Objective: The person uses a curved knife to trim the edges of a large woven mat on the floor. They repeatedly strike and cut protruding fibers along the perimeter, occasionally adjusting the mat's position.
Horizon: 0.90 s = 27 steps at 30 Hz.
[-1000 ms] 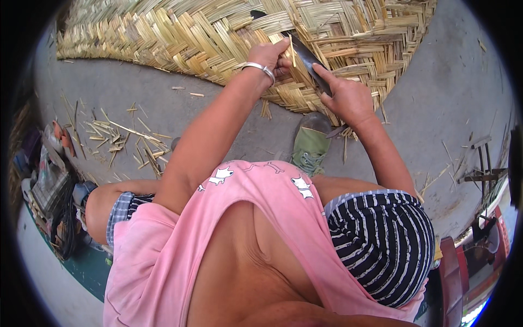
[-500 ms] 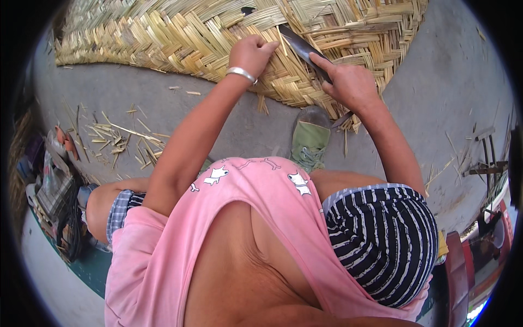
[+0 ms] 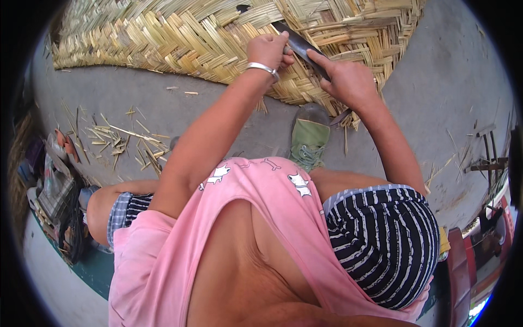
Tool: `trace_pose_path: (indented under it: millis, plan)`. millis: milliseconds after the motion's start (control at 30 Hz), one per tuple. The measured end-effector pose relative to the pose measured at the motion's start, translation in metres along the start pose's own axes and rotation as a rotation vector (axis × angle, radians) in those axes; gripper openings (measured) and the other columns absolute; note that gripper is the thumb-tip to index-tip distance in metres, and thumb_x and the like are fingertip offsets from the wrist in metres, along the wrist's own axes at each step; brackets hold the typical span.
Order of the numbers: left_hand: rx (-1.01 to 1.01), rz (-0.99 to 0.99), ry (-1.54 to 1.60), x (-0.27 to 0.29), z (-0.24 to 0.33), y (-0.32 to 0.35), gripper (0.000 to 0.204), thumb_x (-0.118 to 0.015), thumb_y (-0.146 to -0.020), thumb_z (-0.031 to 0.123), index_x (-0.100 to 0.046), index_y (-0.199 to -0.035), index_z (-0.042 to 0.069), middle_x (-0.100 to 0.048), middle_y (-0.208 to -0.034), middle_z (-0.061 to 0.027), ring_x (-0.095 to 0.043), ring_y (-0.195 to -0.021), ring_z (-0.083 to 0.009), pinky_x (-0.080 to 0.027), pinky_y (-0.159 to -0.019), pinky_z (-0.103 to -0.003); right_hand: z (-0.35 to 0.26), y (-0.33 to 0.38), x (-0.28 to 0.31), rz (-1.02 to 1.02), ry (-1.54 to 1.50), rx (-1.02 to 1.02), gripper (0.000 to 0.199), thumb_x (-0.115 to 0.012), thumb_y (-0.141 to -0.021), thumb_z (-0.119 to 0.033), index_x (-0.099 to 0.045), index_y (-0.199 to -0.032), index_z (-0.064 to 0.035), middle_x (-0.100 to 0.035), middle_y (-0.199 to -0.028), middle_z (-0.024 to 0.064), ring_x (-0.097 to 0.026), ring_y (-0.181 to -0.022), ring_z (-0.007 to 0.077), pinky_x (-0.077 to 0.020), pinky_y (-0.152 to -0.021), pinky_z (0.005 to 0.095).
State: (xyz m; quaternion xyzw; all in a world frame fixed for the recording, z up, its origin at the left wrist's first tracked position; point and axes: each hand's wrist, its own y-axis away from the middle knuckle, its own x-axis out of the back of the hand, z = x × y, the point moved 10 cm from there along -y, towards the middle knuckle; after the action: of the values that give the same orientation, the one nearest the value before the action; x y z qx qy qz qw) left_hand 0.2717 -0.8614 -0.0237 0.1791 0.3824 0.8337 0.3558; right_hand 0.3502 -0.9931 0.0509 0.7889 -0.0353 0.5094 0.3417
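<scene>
A large mat of woven straw-coloured strips (image 3: 163,46) lies across the far part of the view, its near edge towards me. My right hand (image 3: 351,80) grips a long dark blade, knife-like (image 3: 298,42), which slants up and left over the mat; its far end meets the weave and seems partly tucked under strips. Close to the left side of that blade is my left hand (image 3: 269,52), resting low over the mat with fingers curled in and closed. What they pinch, if anything, is hidden. A silver bangle (image 3: 263,67) circles the left wrist.
My green shoe (image 3: 309,139) stands just below the mat's near edge. Cut straw pieces (image 3: 111,139) are scattered over the grey floor at left. Further left sits a pile of bags and odds and ends (image 3: 54,188). A dark metal frame (image 3: 487,155) is at far right.
My left hand has shifted to the right, closer to the blade, its fingers curling further in. The right hand and the blade have hardly moved.
</scene>
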Motion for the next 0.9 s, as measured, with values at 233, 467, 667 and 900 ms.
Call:
trace_pose_path:
  millis: [233,467,667,900]
  plan:
    - [-0.505,-0.067,-0.848,0.004,0.033,0.008,0.043,-0.075,-0.079,0.047,-0.068,-0.077,0.004,-0.064,-0.062,-0.0088,-0.061,-0.051,-0.0188,-0.049,-0.053,-0.034,0.006,0.020,0.013,0.010,0.023,-0.002,0.070,-0.069,-0.078,-0.024,-0.043,-0.141,-0.0364,-0.068,-0.080,0.0105,-0.067,-0.070,0.0296,-0.0536,-0.061,0.0428]
    - [-0.633,0.083,-1.113,0.003,0.026,0.002,0.042,-0.069,-0.082,0.051,-0.066,-0.078,0.010,-0.066,-0.068,-0.0128,-0.065,-0.065,-0.0323,-0.051,-0.061,-0.043,0.064,0.120,0.047,-0.185,-0.049,-0.153,0.069,-0.065,-0.071,-0.008,-0.054,-0.136,-0.0298,-0.068,-0.083,0.0113,-0.063,-0.066,0.0300,-0.0517,-0.062,0.0386]
    - [-0.557,0.096,-0.533,0.018,0.029,-0.004,0.025,-0.063,-0.088,0.028,-0.067,-0.099,0.007,-0.068,-0.076,-0.0120,-0.068,-0.065,-0.0241,-0.053,-0.061,-0.036,0.078,0.136,0.052,-0.103,-0.570,-0.281,0.067,-0.061,-0.070,-0.010,-0.057,-0.135,-0.0232,-0.071,-0.101,0.0096,-0.065,-0.080,0.0156,-0.0504,-0.073,0.0294]
    - [-0.303,-0.023,-0.067,0.002,0.014,-0.020,0.046,-0.061,-0.085,0.006,-0.049,-0.129,0.007,-0.065,-0.100,-0.0134,-0.068,-0.060,-0.0211,-0.056,-0.056,-0.031,0.058,0.130,0.027,-0.159,-1.136,-0.168,0.066,-0.061,-0.070,-0.006,-0.054,-0.136,-0.0055,-0.055,-0.136,0.0111,-0.049,-0.127,0.0181,-0.0299,-0.110,0.0298]
